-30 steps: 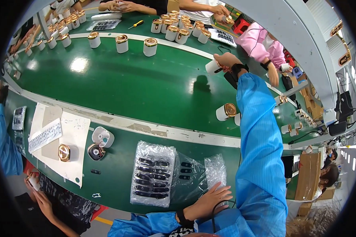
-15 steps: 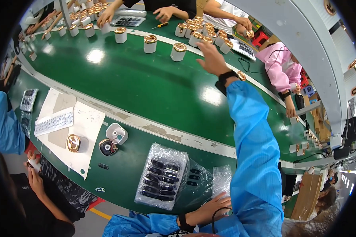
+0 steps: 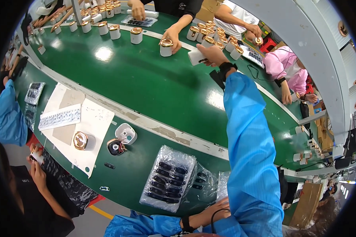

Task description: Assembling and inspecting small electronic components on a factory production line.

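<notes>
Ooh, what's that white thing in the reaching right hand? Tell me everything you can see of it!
The white thing looks like a smooth, rounded block, perhaps plastic, with a dark strip on its side. It's tilted, with a plain white end toward the picture's left. The right hand grips it, hiding part, near the green belt's far edge. Whether it touches the belt, I can't tell.

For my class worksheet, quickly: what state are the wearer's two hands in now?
Left hand: cannot be told; the blue sleeve hides its fingertips.
Right hand: closed, holding a white container.
</notes>
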A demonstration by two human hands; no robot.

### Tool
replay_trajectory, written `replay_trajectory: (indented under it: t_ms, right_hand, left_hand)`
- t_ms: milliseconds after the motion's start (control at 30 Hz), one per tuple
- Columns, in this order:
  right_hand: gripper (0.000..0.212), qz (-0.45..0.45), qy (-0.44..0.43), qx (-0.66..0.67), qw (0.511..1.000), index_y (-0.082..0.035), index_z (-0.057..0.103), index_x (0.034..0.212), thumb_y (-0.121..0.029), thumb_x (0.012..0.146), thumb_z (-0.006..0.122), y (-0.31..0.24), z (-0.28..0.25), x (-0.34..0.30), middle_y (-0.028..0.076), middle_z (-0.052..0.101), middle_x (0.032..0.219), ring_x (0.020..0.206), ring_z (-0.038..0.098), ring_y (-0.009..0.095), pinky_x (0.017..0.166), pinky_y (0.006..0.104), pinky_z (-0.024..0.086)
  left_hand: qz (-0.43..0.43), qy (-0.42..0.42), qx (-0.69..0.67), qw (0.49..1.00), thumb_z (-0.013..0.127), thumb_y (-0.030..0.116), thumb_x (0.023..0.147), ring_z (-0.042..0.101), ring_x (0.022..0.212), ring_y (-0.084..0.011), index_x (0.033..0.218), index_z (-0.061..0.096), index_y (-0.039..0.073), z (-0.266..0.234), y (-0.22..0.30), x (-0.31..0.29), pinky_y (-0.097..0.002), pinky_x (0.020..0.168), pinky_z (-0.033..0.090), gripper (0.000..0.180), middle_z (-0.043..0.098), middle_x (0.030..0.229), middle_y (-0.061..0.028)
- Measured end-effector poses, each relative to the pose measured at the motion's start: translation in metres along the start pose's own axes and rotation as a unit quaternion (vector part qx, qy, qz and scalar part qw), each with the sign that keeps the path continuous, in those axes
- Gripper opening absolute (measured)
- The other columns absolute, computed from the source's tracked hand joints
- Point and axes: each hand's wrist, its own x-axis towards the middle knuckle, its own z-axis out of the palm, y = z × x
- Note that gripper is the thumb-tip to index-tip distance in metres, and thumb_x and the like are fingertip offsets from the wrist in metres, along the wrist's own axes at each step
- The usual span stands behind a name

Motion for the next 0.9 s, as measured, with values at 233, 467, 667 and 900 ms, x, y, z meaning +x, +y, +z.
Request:
replay_trajectory:
  t_ms: [233, 467, 667, 900]
  right_hand:
    - [0.081, -0.004, -0.066, 0.046, 0.997, 0.003, 0.073, 0.089, -0.077, 0.09, 0.065, 0.005, -0.029, -0.036, 0.008, 0.067, 0.07, 0.056, 0.066, 0.015, 0.047, 0.0293, 0.051]
    - [0.078, -0.08, -0.093, -0.108, 0.987, 0.001, 0.073, 0.09, -0.077, 0.092, 0.063, 0.003, -0.032, -0.113, 0.007, 0.066, 0.07, 0.057, 0.065, 0.016, 0.05, 0.0317, 0.049]
    - [0.072, -0.184, -0.122, -0.152, 0.963, 0.001, 0.073, 0.084, -0.068, 0.1, 0.061, 0.006, -0.039, -0.291, 0.013, 0.067, 0.067, 0.06, 0.065, 0.024, 0.058, 0.0406, 0.05]
    - [0.057, -0.12, -0.152, -0.116, 0.974, 0.001, 0.07, 0.087, -0.052, 0.105, 0.061, 0.017, -0.015, -0.467, 0.013, 0.065, 0.066, 0.059, 0.064, 0.028, 0.057, 0.0402, 0.047]
  left_hand:
    - [0.039, 0.025, -0.02, 0.999, 0.064, 0.02, 0.099, 0.048, 0.144, -0.0337, 0.113, 0.066, 0.005, 0.014, 0.007, -0.003, -0.0556, 0.131, 0.024, 0.02, 0.061, 0.138, -0.0148]
    - [0.005, 0.025, -0.102, 0.994, 0.063, 0.006, 0.094, 0.056, 0.137, -0.0357, 0.117, 0.068, 0.003, -0.004, 0.019, 0.006, -0.0568, 0.13, 0.025, 0.023, 0.065, 0.132, -0.016]
    - [-0.116, 0.14, -0.094, 0.979, 0.065, -0.005, 0.091, 0.07, 0.105, -0.0279, 0.127, 0.063, 0.002, -0.061, 0.054, -0.015, -0.0418, 0.092, 0.058, 0.037, 0.063, 0.134, -0.0194]
    - [-0.173, 0.342, -0.097, 0.919, 0.067, 0.01, 0.101, 0.063, 0.116, -0.0263, 0.142, 0.053, 0.001, -0.117, 0.107, -0.003, -0.0386, 0.095, 0.054, 0.044, 0.063, 0.127, -0.0165]
